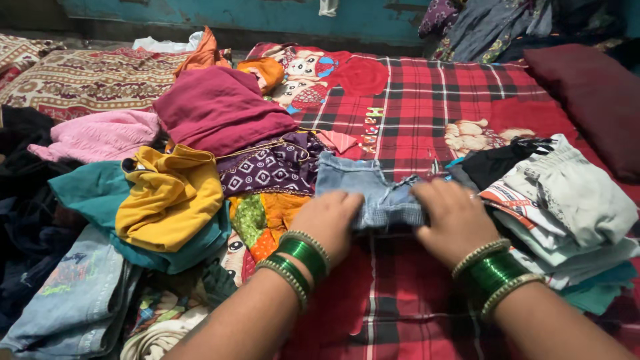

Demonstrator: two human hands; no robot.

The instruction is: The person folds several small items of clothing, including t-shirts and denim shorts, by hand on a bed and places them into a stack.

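Spread across the whole surface, a red plaid blanket with cartoon bear prints (427,100). Heaped at the left, a loose pile of unfolded clothes: a magenta folded cloth (220,110) on top, a pink knitted garment (100,137) beside it, a mustard-yellow shirt (170,197) lying on a teal garment (87,190), a purple patterned fabric with white squares (277,167) just right of the yellow one, and pale blue jeans (73,303) at the near left edge. At the right, a neat stack of folded clothes topped by a grey-white garment (577,193). Far right, a dark maroon cushion (593,100). In the middle, between pile and stack, a small light-blue denim garment (373,193) lying flat on the blanket. Pressing down on its near edge, left hand (327,223) and right hand (453,220), fingers flat and together, palms down, not pinching. Around each wrist, green glass bangles with gold beaded edges (300,263).
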